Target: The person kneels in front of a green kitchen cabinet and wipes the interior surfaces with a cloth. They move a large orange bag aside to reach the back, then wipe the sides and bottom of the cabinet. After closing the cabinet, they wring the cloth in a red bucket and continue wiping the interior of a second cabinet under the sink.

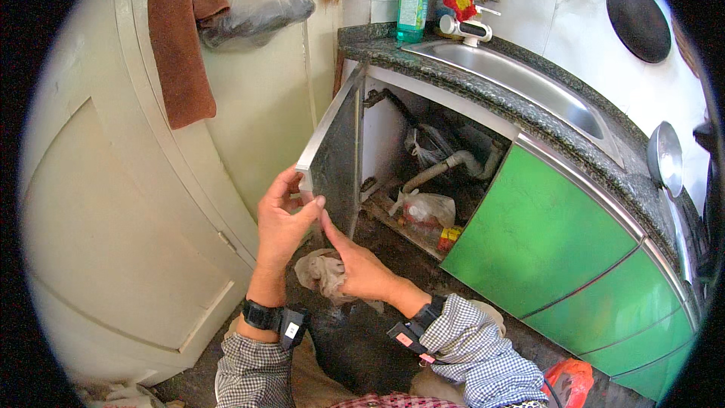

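Note:
An under-sink cabinet door point(340, 153) with a metal-trimmed edge stands swung out to the left. My left hand point(283, 221) grips that edge, thumb on the inner face and fingers around the outer side. Just right of it, my right hand point(362, 269) holds a crumpled, pale cloth point(320, 275), its index finger pointing up near the door's lower edge. Inside the cabinet point(391, 141) a grey drain pipe point(436, 170) bends down to the floor. A knotted plastic bag point(427, 208) and a small yellow-and-red box point(449, 238) lie on the cabinet base.
Green cabinet fronts point(544, 232) run to the right below a granite countertop point(510, 107) with a steel sink point(521, 79). A green bottle point(413, 0) stands by the faucet point(467, 28). At left are a cream door point(136, 226) and a hanging brown towel point(178, 51).

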A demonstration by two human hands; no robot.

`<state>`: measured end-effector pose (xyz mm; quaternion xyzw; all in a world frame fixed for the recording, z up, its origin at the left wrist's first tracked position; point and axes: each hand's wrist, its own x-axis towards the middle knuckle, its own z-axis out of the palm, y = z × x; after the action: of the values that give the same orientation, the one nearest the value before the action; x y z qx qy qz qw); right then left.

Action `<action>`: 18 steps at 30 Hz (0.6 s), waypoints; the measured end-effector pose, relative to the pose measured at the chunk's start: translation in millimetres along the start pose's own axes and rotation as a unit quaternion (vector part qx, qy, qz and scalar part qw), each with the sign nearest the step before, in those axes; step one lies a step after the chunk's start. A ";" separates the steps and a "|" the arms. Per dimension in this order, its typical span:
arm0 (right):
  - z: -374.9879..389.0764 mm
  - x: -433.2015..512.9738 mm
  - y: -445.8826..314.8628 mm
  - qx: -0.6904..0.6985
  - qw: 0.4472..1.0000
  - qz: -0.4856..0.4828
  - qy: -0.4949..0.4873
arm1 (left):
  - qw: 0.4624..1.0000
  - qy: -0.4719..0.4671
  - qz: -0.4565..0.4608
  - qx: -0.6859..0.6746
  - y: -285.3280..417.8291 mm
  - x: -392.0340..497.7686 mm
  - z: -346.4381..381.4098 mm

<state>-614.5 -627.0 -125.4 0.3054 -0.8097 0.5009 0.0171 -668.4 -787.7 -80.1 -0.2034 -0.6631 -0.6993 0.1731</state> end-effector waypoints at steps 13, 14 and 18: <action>-5.4 0.8 43.9 0.244 0.952 0.128 0.131 | 0.992 0.125 -0.018 -0.008 -20.9 23.0 -67.8; -4.7 -0.8 46.0 0.274 0.942 0.141 0.134 | 0.989 0.143 -0.019 -0.013 -23.4 25.2 -69.3; -0.9 -8.8 47.5 0.336 0.918 0.163 0.133 | 0.987 0.159 -0.013 0.004 -26.7 28.4 -72.6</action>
<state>-631.9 -607.3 -166.0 0.0873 -0.6228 0.7751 -0.0607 -710.5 -857.7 -91.1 -0.0801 -0.6328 -0.7221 0.2679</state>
